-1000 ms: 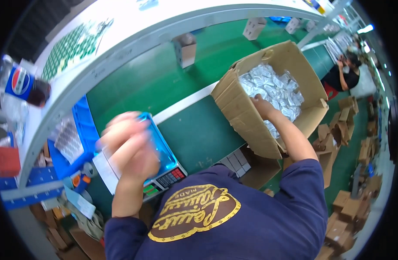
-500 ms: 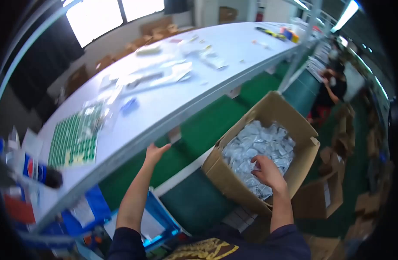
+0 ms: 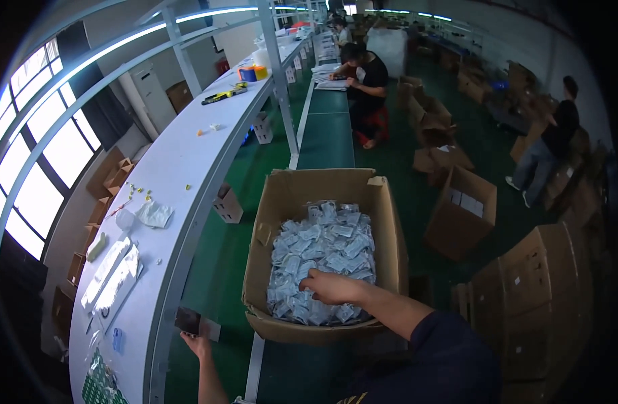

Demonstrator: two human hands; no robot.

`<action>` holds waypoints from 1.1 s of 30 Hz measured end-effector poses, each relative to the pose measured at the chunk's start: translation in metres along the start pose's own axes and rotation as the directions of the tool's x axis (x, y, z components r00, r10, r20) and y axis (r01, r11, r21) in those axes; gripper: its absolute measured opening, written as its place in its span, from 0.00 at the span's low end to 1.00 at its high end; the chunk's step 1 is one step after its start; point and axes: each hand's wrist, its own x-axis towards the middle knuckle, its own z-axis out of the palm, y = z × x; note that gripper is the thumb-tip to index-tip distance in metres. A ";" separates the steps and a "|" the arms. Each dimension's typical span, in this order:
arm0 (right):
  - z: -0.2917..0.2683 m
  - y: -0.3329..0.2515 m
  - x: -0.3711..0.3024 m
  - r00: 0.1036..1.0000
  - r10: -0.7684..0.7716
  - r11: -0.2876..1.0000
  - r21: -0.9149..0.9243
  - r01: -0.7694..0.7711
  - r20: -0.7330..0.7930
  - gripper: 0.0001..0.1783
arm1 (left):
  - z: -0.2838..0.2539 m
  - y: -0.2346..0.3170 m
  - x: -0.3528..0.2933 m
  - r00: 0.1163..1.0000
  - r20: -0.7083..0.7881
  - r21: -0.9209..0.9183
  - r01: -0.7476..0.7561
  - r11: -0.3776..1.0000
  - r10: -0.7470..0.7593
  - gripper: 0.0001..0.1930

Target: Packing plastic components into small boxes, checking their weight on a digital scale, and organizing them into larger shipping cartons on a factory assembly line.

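My right hand (image 3: 330,287) reaches over a large open cardboard box (image 3: 322,334), its fingers curled down among small clear plastic packets (image 3: 329,242) with pale contents. Whether a packet is between the fingertips cannot be made out. My left hand (image 3: 197,345) is low beside the white table's front edge, thumb and fingers apart. Just beyond its fingers is a small box with a dark top (image 3: 188,320) and a whitish side; whether they touch is unclear. That hand's fingertips are partly hidden.
The long white table (image 3: 161,236) runs along my left, with plastic bags (image 3: 120,276), a blue clip-like piece (image 3: 118,340) and a green sheet (image 3: 97,385). Metal posts (image 3: 275,74) rise from it. A seated person (image 3: 369,74) works ahead. More cardboard boxes (image 3: 460,212) stand to the right.
My view has swung to the right, so the packet box now lies more central. My right hand stays over the packets, its fingers lower. The left hand sits lower in view by the table edge.
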 end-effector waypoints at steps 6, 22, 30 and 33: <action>0.002 0.003 0.007 0.963 -0.245 0.959 0.116 0.258 -0.116 0.15 | -0.014 0.124 -0.178 0.993 -0.073 0.100 -0.084 0.991 0.091 0.43; 0.042 -0.205 -0.095 0.538 -0.597 0.649 0.037 0.760 -0.595 0.15 | 0.028 0.259 -0.332 0.848 -0.202 0.216 -0.450 0.867 0.490 0.50; 0.058 -0.179 -0.121 0.612 -0.739 0.649 -0.053 0.759 -0.282 0.25 | 0.012 0.253 -0.378 0.908 -0.185 0.103 -0.361 0.927 0.375 0.56; 0.051 -0.155 -0.133 0.785 -0.556 0.653 0.440 0.616 -0.274 0.31 | 0.001 0.280 -0.398 0.955 -0.128 -0.001 -0.269 0.963 0.267 0.55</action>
